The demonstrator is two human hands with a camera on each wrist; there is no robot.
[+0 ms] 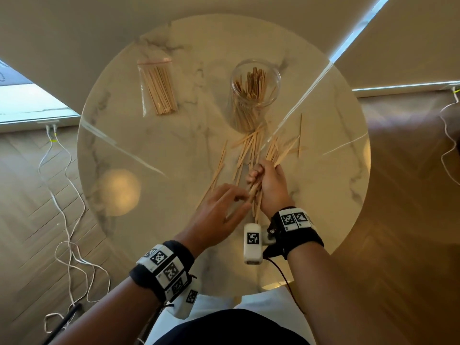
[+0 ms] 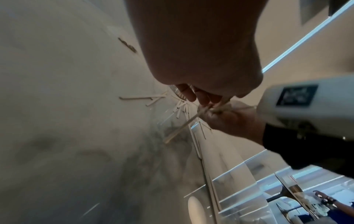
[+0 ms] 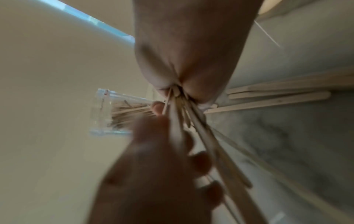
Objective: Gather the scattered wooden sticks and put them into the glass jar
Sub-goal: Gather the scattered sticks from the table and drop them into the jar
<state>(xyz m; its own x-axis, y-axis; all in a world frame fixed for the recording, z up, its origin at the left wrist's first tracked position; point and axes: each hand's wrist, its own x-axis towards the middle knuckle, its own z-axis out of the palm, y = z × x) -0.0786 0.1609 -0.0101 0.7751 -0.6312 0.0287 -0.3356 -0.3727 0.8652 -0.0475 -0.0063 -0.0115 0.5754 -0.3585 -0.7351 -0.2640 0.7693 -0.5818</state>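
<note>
The glass jar (image 1: 273,78) stands upright at the far middle of the round marble table (image 1: 161,158), partly filled with wooden sticks; it also shows in the right wrist view as the jar (image 3: 103,112). Loose sticks (image 1: 249,148) fan out on the table just in front of it. My right hand (image 1: 270,181) grips a bundle of sticks (image 1: 276,151) above that pile, fist closed round their middle (image 3: 182,121). My left hand (image 1: 221,205) reaches in from the left, its fairly straight fingers touching the bundle's lower ends (image 1: 255,195). The left wrist view shows my left hand (image 2: 191,45) against my right hand (image 2: 229,119).
A clear zip bag of more sticks (image 1: 158,89) lies at the table's far left. More loose sticks (image 3: 277,97) lie flat beside the right hand. White cables (image 1: 64,195) trail over the wooden floor to the left of the table.
</note>
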